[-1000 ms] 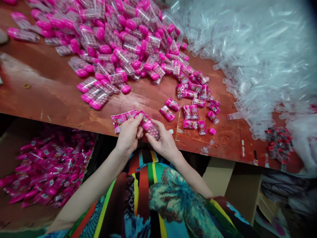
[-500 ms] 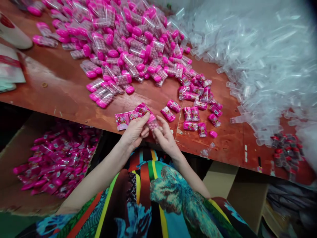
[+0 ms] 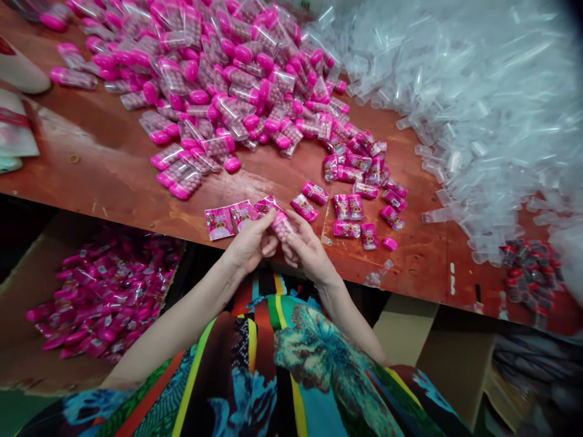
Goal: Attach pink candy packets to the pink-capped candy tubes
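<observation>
Covering more of the bottle (image 3: 285, 228) than 1 s ago: right fingers (image 3: 296, 244) closed round it, left fingers (image 3: 263, 226) pinching label strip (image 3: 219, 223), bench's (image 3: 410, 270) near edge; work looks mid-step.

A single camera, worn on the person's head, looks forward and steeply down past the brightly patterned garment (image 3: 314, 346), which spreads below the fingers (image 3: 298, 244). It faces across the bench (image 3: 268, 179), whose front edge runs aslant, lower toward the right. The fingers sit near the middle of the view, close enough to tell apart, while the wide field also takes in the cardboard box (image 3: 22, 297) below left of them, the pink-capped bottles (image 3: 191, 91) beyond them to the left, and the clear plastic tubes (image 3: 455, 121) beyond them to the right.
</observation>
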Available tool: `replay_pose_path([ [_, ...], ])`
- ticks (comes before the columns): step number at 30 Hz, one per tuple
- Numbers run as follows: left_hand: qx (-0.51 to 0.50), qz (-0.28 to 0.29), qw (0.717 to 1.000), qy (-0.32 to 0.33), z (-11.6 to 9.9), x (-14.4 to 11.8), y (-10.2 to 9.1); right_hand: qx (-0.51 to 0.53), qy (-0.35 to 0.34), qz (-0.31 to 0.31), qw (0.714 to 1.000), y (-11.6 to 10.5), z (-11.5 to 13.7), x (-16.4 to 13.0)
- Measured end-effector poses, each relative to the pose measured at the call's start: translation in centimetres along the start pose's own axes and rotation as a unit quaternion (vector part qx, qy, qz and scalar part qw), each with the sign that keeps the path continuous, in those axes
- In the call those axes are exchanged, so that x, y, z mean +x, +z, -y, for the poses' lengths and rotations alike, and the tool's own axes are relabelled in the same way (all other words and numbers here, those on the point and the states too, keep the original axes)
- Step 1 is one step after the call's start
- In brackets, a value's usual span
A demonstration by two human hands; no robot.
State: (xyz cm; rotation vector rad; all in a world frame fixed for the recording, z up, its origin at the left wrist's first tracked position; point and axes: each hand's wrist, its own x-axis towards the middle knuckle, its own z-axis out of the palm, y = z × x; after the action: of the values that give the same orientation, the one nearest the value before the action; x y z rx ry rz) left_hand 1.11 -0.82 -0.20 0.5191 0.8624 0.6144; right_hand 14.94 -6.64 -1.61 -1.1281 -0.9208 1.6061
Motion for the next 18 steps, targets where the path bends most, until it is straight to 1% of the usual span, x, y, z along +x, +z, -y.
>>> replay_pose_path([
  [2, 0.009, -0.005, 1.0, 0.013, 0.1, 0.1, 0.1, 0.027, 0.025, 0.021, 0.999, -0.3, 0.0, -0.1],
  [3, 0.022, -0.011, 0.999, 0.025, 0.2, 0.1, 0.2, 0.015, 0.017, 0.015, 1.0, -0.3, -0.1, -0.2],
  [6, 0.068, -0.04, 0.995, 0.059, 0.7, -0.1, 0.7, -0.098, -0.049, -0.05, 0.993, 0.1, -0.8, -0.4],
  [7, 0.077, -0.054, 0.993, 0.068, 0.9, -0.2, 0.8, -0.128, -0.067, -0.072, 0.987, 0.3, -1.0, -0.4],
  [8, 0.083, -0.069, 0.991, 0.075, 1.1, -0.4, 0.9, -0.136, -0.07, -0.085, 0.985, 0.4, -1.1, -0.4],
  [9, 0.087, -0.083, 0.99, 0.078, 1.3, -0.5, 1.1, -0.118, -0.057, -0.086, 0.988, 0.5, -1.1, -0.3],
  [11, 0.094, -0.091, 0.989, 0.067, 1.5, -0.6, 1.2, -0.023, 0.0, -0.059, 0.998, 0.4, -1.0, -0.2],
  [13, 0.09, -0.064, 0.993, 0.044, 1.7, -0.6, 1.1, 0.075, 0.05, -0.021, 0.996, 0.1, -0.8, -0.1],
  [14, 0.081, -0.048, 0.995, 0.036, 1.7, -0.5, 1.0, 0.102, 0.061, -0.01, 0.993, 0.0, -0.7, -0.1],
  [16, 0.05, -0.027, 0.998, 0.035, 1.6, -0.3, 0.7, 0.106, 0.058, -0.012, 0.993, 0.0, -0.8, -0.2],
  [18, 0.024, -0.022, 0.999, 0.033, 1.5, -0.1, 0.4, 0.079, 0.042, -0.023, 0.996, 0.1, -1.1, -0.5],
])
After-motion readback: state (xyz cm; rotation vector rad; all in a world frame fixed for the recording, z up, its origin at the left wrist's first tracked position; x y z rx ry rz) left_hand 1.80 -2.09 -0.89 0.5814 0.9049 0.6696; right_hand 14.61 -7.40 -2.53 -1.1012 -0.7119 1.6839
